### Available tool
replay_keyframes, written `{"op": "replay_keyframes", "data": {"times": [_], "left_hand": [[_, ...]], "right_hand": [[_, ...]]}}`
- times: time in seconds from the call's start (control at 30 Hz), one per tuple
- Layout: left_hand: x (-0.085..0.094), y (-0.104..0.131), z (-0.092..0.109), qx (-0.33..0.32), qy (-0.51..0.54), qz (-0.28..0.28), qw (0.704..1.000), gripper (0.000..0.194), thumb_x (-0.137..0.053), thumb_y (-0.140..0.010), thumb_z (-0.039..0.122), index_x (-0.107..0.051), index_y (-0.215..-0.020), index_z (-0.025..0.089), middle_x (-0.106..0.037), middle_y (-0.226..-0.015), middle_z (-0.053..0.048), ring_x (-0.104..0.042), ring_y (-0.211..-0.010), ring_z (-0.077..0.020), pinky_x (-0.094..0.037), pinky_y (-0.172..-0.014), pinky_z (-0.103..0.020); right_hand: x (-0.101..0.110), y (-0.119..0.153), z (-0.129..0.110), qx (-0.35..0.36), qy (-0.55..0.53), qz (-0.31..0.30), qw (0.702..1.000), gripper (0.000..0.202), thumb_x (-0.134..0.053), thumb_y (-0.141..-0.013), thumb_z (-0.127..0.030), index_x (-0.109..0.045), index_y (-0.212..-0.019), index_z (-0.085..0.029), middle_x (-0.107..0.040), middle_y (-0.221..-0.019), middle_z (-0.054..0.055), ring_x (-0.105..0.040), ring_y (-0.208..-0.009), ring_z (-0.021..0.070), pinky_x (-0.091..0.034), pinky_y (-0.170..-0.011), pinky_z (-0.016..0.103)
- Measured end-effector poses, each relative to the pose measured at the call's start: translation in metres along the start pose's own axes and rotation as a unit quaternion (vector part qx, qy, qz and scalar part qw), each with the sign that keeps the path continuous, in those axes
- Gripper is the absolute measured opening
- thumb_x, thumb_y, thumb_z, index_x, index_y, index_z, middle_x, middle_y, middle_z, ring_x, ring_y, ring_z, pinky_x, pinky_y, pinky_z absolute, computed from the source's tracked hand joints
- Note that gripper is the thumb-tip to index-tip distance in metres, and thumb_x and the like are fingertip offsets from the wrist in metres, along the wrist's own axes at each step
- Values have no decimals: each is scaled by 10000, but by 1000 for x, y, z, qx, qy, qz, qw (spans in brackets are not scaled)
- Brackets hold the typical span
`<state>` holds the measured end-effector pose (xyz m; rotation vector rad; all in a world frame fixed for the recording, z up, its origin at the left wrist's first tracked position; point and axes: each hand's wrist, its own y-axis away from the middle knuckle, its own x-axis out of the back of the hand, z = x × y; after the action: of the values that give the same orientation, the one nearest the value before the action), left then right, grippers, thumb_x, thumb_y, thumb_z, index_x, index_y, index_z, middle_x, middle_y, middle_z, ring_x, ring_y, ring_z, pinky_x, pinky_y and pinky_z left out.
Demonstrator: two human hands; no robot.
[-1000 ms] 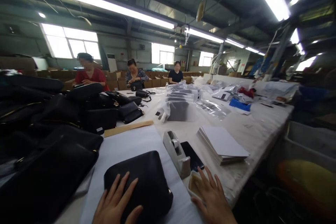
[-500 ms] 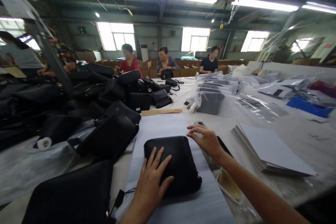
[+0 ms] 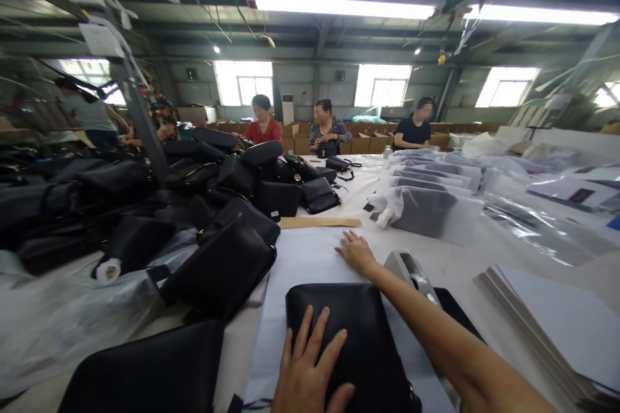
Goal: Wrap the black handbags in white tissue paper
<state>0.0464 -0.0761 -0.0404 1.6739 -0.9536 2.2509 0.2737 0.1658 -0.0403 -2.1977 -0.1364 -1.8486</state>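
A: Head view: where, on my feed, is the black handbag [image 3: 361, 335]?

B: On the white paper sheet [image 3: 298, 258], whose long axis runs away from me. The left hand [image 3: 310, 364], fingers spread, lies flat upon the bag, grasping nothing; the right hand [image 3: 357, 251], fingers apart, nothing visibly held, is beyond the bag's far edge, just short of the tan strip [image 3: 320, 222].

A: Containers?

B: Translucent plastic bags [image 3: 460, 222]; the front one encloses a dark panel [image 3: 421, 213]. Cardboard boxes [image 3: 358, 144] behind: contents I cannot tell.

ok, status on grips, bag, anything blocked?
Left grip open, flat on black bag. Right grip open, over white sheet's far end. Bag lying on sheet. Right forearm partly blocks tape dispenser.
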Motion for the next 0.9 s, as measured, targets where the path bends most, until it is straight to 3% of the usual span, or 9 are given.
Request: {"op": "replay_keyframes", "data": {"times": [0.13, 0.2, 0.3, 0.37, 0.43, 0.57, 0.77, 0.9], "left_hand": [[-7, 0, -3, -15, -24, 20, 999, 844, -725, -778, 321, -310, -1512, 351, -302, -1575, -87, -407, -1365, -440, -547, -890, -639], [-8, 0, -2, -17, -32, 32, 999, 833, -721, -783, 333, -316, -1510, 350, -300, -1577, -84, -409, -1365, -439, -550, -888, -634], [-8, 1, 0, -16, -39, 45, 998, 831, -728, -776, 346, -329, -1504, 353, -307, -1575, -80, -416, -1361, -437, -558, -881, -624], [-9, 1, 0, -19, -41, 48, 998, 833, -733, -770, 351, -336, -1502, 348, -319, -1571, -84, -428, -1352, -438, -565, -867, -622], [-9, 1, 0, -20, -43, 49, 998, 824, -728, -773, 349, -342, -1501, 339, -330, -1566, -89, -435, -1347, -439, -566, -857, -626], [-7, 1, 2, -13, -32, 53, 998, 800, -710, -783, 309, -348, -1497, 342, -323, -1574, -76, -411, -1365, -435, -553, -875, -634], [1, 0, 7, 10, -11, 34, 999, 762, -667, -805, 236, -355, -1492, 342, -294, -1590, -65, -348, -1411, -411, -517, -936, -637], [4, -1, 11, 27, 6, 19, 999, 751, -655, -808, 211, -363, -1487, 342, -289, -1594, -65, -312, -1431, -401, -496, -964, -643]], "right_hand": [[-1, -2, 3, 10, 14, 10, 1000, 280, -478, -953, -270, -747, -1021, -231, -577, -1398, 58, -400, -1385, 241, -257, -1141, 404], [-1, -5, 4, 3, 19, 10, 1000, 279, -497, -941, -268, -720, -1108, -250, -573, -1404, 43, -413, -1374, 222, -272, -1131, 374], [-5, -11, 2, -34, 29, 12, 999, 449, -517, -938, -368, -565, -1352, -203, -413, -1529, 116, -304, -1436, 289, -246, -1136, 476], [-8, -13, 0, -64, 32, 5, 997, 546, -503, -940, -440, -515, -1393, -135, -338, -1552, 194, -268, -1442, 363, -251, -1104, 570], [-10, -14, -1, -71, 30, -2, 997, 545, -491, -945, -462, -552, -1355, -108, -329, -1549, 217, -273, -1435, 385, -260, -1090, 587], [-8, -10, -2, -29, 20, 6, 999, 356, -513, -950, -392, -685, -1177, -179, -419, -1526, 112, -290, -1442, 289, -223, -1144, 467], [0, -10, 1, -29, -11, 25, 999, 190, -573, -896, -270, -737, -983, -229, -665, -1262, 61, -576, -1184, 199, -382, -1021, 310], [6, -13, 0, -25, -28, 32, 999, 123, -612, -841, -237, -723, -894, -227, -704, -1171, 52, -604, -1134, 210, -388, -1002, 323]]}}
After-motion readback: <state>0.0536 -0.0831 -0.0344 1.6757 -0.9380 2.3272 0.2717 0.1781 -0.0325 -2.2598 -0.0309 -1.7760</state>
